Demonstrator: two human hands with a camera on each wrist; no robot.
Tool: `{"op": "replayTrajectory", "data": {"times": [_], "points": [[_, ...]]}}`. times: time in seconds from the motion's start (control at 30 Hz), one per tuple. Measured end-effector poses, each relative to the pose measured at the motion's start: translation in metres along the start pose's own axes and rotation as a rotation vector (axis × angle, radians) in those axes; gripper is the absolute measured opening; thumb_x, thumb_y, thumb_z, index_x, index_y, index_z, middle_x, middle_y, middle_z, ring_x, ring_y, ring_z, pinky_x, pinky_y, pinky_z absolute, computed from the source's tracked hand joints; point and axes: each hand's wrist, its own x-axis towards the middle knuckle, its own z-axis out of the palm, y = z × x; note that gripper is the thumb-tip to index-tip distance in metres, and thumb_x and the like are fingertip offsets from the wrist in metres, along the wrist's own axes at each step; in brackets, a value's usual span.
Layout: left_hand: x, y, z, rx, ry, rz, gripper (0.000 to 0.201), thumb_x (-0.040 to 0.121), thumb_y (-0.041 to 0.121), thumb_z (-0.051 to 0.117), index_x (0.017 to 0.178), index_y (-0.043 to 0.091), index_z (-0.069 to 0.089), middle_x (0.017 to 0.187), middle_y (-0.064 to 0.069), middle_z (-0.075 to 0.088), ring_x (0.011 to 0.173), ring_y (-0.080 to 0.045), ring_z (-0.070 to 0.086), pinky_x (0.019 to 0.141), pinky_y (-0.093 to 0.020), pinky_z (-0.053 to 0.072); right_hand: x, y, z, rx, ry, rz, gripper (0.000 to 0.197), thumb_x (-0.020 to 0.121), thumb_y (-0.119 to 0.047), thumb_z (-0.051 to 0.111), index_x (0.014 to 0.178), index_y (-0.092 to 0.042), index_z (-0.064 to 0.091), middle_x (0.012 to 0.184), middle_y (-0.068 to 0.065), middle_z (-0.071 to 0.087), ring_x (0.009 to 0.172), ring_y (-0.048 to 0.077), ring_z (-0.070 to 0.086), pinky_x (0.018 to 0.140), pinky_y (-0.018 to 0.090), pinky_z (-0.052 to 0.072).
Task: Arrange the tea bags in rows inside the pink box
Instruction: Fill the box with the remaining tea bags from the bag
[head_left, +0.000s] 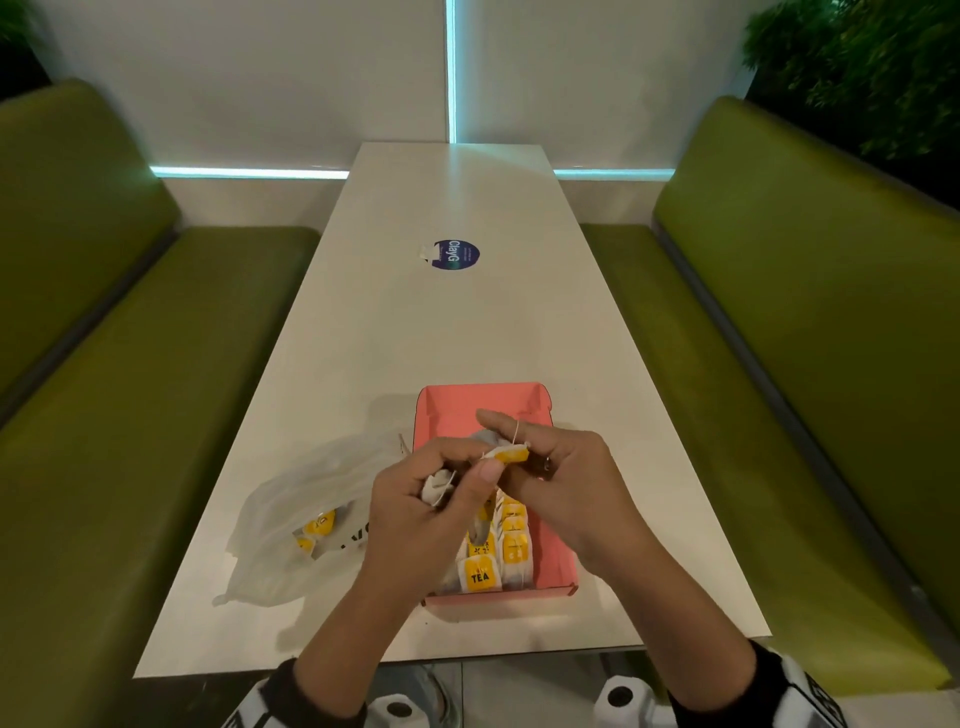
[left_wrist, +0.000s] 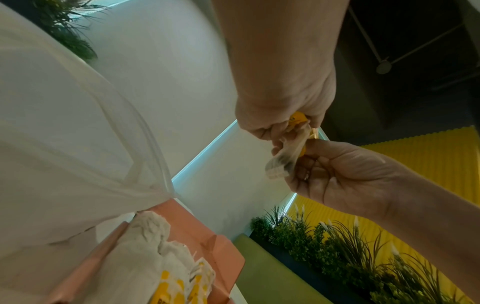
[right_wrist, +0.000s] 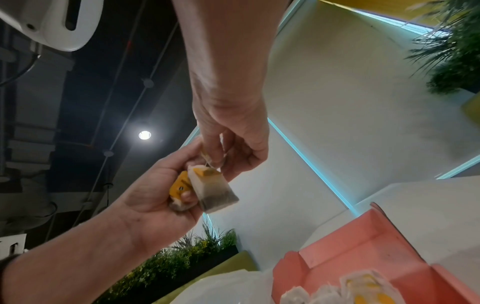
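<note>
Both hands meet above the pink box (head_left: 457, 410). My left hand (head_left: 462, 470) grips a small bunch of tea bags (head_left: 436, 488) in its curled fingers. My right hand (head_left: 517, 441) pinches the string and yellow tag (head_left: 511, 455) of one tea bag. In the right wrist view that tea bag (right_wrist: 215, 191) hangs from the right hand (right_wrist: 221, 156), against the left hand (right_wrist: 166, 193), which holds another yellow-tagged bag (right_wrist: 179, 187). Several tea bags (head_left: 493, 556) stand in rows in the near part of the box. The far part of the box is bare.
A crumpled white plastic bag (head_left: 301, 519) holding more yellow-tagged tea bags lies on the white table (head_left: 415, 338), just left of the box. A round blue sticker (head_left: 455, 255) sits farther up the table. Green benches (head_left: 779, 338) flank both sides.
</note>
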Motion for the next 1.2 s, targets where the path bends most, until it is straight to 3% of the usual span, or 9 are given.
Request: {"op": "replayTrajectory", "data": {"times": [0.17,0.3,0.4,0.5,0.67,0.77,0.87,1.03,1.2], "points": [[0.002,0.001,0.001,-0.073,0.074,-0.132,0.008,0.079,0.024,0.065,0.080,0.028,0.072,0.077,0.011,0.073,0.076,-0.005,0.068,0.066,-0.014,0.052,-0.002,-0.009,-0.011,0.025,-0.046,-0.019,0.036,0.080,0.004,0.067,0.102,-0.024,0.070,0.097,-0.007,0.072,0.090,0.007,0.069,0.079,0.018,0.055],[0.001,-0.001,0.002,-0.099,0.112,-0.190,0.017,0.077,0.040,0.068,0.085,0.025,0.071,0.081,0.001,0.073,0.076,-0.015,0.069,0.066,-0.024,0.057,0.001,-0.011,-0.017,0.017,-0.061,-0.016,0.038,0.080,0.009,0.063,0.102,-0.021,0.071,0.093,0.000,0.073,0.088,0.014,0.069,0.081,0.025,0.057],[0.002,-0.002,0.003,-0.116,0.118,-0.221,0.024,0.072,0.044,0.064,0.084,0.024,0.071,0.081,-0.004,0.073,0.076,-0.019,0.069,0.067,-0.026,0.056,0.001,-0.012,-0.017,0.027,-0.059,-0.041,0.028,0.078,0.007,0.067,0.090,-0.017,0.073,0.084,-0.003,0.073,0.078,0.010,0.068,0.072,0.021,0.055],[0.004,0.000,0.004,-0.132,0.113,-0.232,0.010,0.077,0.036,0.068,0.080,0.028,0.072,0.079,-0.002,0.073,0.075,-0.016,0.068,0.066,-0.023,0.055,0.002,-0.011,-0.017,-0.038,-0.041,-0.072,0.022,0.071,0.000,0.077,0.078,-0.021,0.072,0.081,-0.007,0.069,0.069,0.004,0.064,0.066,0.018,0.052],[0.007,0.004,0.007,-0.206,0.194,-0.296,0.015,0.079,0.032,0.057,0.078,0.019,0.065,0.061,0.007,0.061,0.055,-0.005,0.054,0.051,-0.016,0.045,0.002,-0.009,-0.017,-0.015,0.014,-0.079,0.016,0.069,-0.007,0.079,0.067,-0.020,0.069,0.086,-0.009,0.062,0.069,-0.001,0.058,0.063,0.011,0.046],[0.008,0.004,0.010,-0.163,0.185,-0.286,0.018,0.082,0.033,0.053,0.083,0.016,0.060,0.067,0.004,0.061,0.062,-0.009,0.057,0.056,-0.023,0.051,0.001,-0.006,-0.016,0.081,0.023,-0.011,0.010,0.076,-0.010,0.074,0.068,-0.014,0.069,0.083,-0.006,0.063,0.070,0.000,0.055,0.065,0.015,0.047],[0.008,0.004,0.011,-0.089,0.203,-0.236,0.017,0.083,0.030,0.052,0.084,0.014,0.058,0.070,0.006,0.061,0.063,-0.005,0.058,0.059,-0.018,0.050,0.000,0.001,-0.015,-0.004,-0.010,0.038,0.008,0.081,-0.013,0.069,0.074,-0.010,0.069,0.088,-0.003,0.065,0.074,0.005,0.057,0.069,0.020,0.049],[0.009,0.003,0.010,-0.043,0.190,-0.241,0.017,0.082,0.032,0.053,0.082,0.016,0.060,0.069,0.005,0.062,0.064,-0.004,0.059,0.059,-0.015,0.049,0.000,0.001,-0.020,-0.117,-0.112,0.111,0.019,0.079,-0.014,0.073,0.090,-0.028,0.067,0.088,-0.014,0.066,0.078,0.005,0.062,0.070,0.021,0.054],[0.008,0.001,0.009,0.030,0.132,-0.254,0.014,0.079,0.036,0.056,0.081,0.024,0.063,0.074,0.005,0.066,0.069,-0.005,0.062,0.066,-0.023,0.053,0.002,-0.002,-0.024,-0.045,-0.093,0.072,0.011,0.082,-0.013,0.069,0.093,-0.014,0.069,0.091,0.009,0.070,0.084,0.024,0.064,0.073,0.029,0.052]]}}
